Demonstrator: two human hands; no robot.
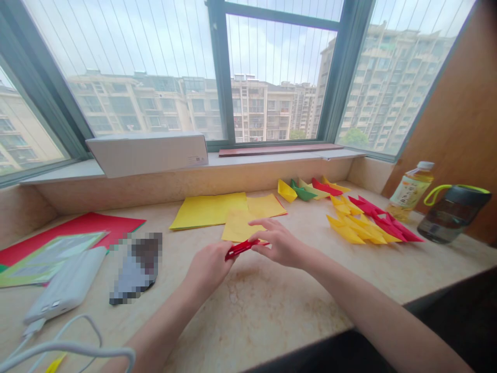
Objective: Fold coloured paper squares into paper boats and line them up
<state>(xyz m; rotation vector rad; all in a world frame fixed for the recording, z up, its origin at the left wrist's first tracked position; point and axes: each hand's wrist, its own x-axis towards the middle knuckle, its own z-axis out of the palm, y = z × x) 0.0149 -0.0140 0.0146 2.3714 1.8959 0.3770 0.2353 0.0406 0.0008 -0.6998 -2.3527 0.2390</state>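
A small folded piece of red paper [241, 249] is held just above the counter, roughly in the middle of the view. My left hand [210, 263] grips its left end, with the fingertips partly hidden behind the hand. At the other end, my right hand [280, 242] has its thumb and a finger on the paper while another finger is raised. Just beyond the hands lie square yellow-orange sheets [236, 224] and a larger stack of bright yellow paper [212, 210].
Folded paper boats [287, 191] line the back wall. Yellow [349, 228] and red folded pieces [392, 226] lie right, near a drink bottle [411, 189] and dark cup [450, 215]. Left are red sheets [112, 225], a white power bank [68, 285] with cables and a pixelated object [135, 269].
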